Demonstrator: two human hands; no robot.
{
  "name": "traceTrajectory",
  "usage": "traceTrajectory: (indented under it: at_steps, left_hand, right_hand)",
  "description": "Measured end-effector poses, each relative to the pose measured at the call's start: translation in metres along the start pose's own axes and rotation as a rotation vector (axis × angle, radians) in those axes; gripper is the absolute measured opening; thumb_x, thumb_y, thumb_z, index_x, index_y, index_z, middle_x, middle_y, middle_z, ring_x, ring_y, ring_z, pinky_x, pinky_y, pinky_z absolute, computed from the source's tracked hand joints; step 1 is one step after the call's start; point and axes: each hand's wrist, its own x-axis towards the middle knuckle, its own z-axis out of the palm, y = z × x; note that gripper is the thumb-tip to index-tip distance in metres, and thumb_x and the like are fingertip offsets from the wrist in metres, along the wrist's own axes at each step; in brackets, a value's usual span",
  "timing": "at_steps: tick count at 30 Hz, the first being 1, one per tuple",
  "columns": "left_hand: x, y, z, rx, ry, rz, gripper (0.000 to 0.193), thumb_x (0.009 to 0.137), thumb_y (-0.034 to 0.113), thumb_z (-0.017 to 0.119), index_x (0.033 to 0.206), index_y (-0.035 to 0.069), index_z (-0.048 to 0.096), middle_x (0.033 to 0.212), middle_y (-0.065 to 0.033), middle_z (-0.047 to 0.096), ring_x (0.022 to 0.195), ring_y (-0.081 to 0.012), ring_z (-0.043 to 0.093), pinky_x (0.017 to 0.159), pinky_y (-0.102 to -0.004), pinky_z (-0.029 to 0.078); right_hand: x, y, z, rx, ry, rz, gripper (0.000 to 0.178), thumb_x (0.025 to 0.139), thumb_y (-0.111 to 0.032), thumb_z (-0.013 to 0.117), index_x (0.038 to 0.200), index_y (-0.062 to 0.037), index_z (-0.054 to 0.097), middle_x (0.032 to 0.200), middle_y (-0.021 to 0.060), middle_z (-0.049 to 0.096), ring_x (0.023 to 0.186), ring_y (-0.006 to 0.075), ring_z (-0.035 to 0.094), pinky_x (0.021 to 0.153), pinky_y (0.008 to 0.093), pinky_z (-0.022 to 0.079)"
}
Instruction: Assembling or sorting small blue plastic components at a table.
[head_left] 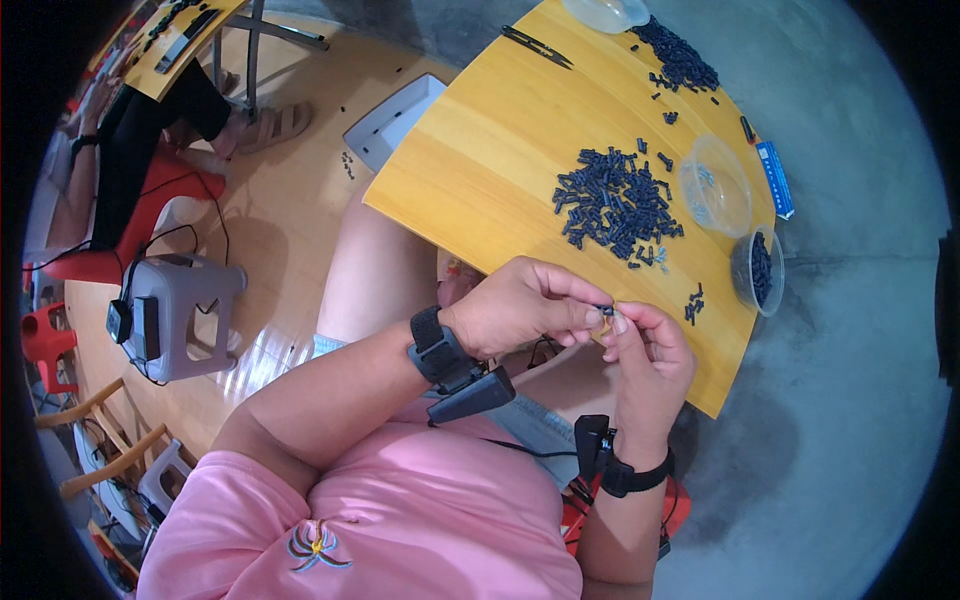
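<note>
My left hand (530, 308) and my right hand (652, 347) meet just off the table's near edge, fingertips almost touching. Between them is a small black part (606, 310), pinched by the thumb and forefinger of each hand; its exact shape is mostly covered. Beyond my hands, a heap of short black plastic pieces (612, 205) lies on the yellow wooden table (480, 130). A few similar loose pieces (694, 304) sit nearer my right hand. To their right, a small clear tub (741, 268) contains more black pieces.
A larger clear tub (722, 190) stands beside the heap, near a blue box (774, 180). Farther back are another black heap (682, 58), a clear bowl (605, 12) and black snips (537, 46). A white tray (390, 128), grey stool (180, 310) and seated person are leftward.
</note>
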Motion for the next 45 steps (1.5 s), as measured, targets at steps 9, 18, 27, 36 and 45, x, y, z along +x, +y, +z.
traceTrajectory:
  at_steps: [9, 18, 27, 36, 45]
  left_hand:
    - [-0.002, 0.002, 0.001, 0.076, -0.056, -0.027, 0.025, 0.086, 0.012, 0.067, 0.106, -0.002, 0.064, 0.091, -0.0059, 0.068, 0.078, -0.0087, 0.063, 0.071, -0.0220, 0.052]
    - [0.000, -0.003, 0.005, 0.213, 0.024, 0.113, 0.019, 0.084, 0.004, 0.068, 0.102, -0.002, 0.066, 0.094, -0.0057, 0.068, 0.085, -0.0093, 0.062, 0.080, -0.0224, 0.051]
    - [0.003, -0.007, 0.005, 0.207, 0.035, 0.065, 0.018, 0.083, 0.006, 0.070, 0.099, 0.000, 0.067, 0.092, -0.0032, 0.068, 0.083, -0.0070, 0.061, 0.076, -0.0210, 0.050]
    - [0.003, -0.006, 0.003, 0.230, 0.019, 0.024, 0.022, 0.084, 0.009, 0.069, 0.102, -0.002, 0.066, 0.090, -0.0046, 0.067, 0.080, -0.0076, 0.061, 0.074, -0.0210, 0.051]
    - [0.001, -0.001, 0.006, 0.234, 0.020, 0.085, 0.022, 0.085, 0.010, 0.068, 0.103, -0.002, 0.065, 0.085, -0.0052, 0.068, 0.076, -0.0087, 0.062, 0.069, -0.0217, 0.052]
  right_hand:
    - [-0.001, 0.000, -0.006, -0.110, -0.039, -0.031, 0.009, 0.086, -0.001, 0.062, 0.095, 0.0003, 0.064, 0.081, 0.0009, 0.063, 0.066, 0.0053, 0.056, 0.059, 0.0182, 0.045]
    - [-0.002, -0.004, -0.007, -0.100, -0.021, -0.009, 0.010, 0.085, 0.001, 0.062, 0.095, 0.0007, 0.065, 0.083, 0.0017, 0.062, 0.069, 0.0057, 0.057, 0.060, 0.0184, 0.045]
    - [0.000, 0.002, -0.010, -0.188, -0.045, -0.070, 0.010, 0.083, 0.003, 0.063, 0.092, 0.0015, 0.065, 0.084, 0.0035, 0.062, 0.071, 0.0072, 0.057, 0.063, 0.0198, 0.044]
    - [0.005, -0.003, -0.014, -0.385, -0.100, -0.224, 0.013, 0.079, 0.007, 0.063, 0.091, 0.0014, 0.064, 0.086, 0.0101, 0.064, 0.074, 0.0155, 0.062, 0.065, 0.0247, 0.048]
    - [0.008, -0.010, -0.011, -0.450, -0.150, -0.301, 0.015, 0.079, 0.008, 0.061, 0.092, 0.0020, 0.065, 0.087, 0.0120, 0.064, 0.077, 0.0191, 0.063, 0.070, 0.0269, 0.049]
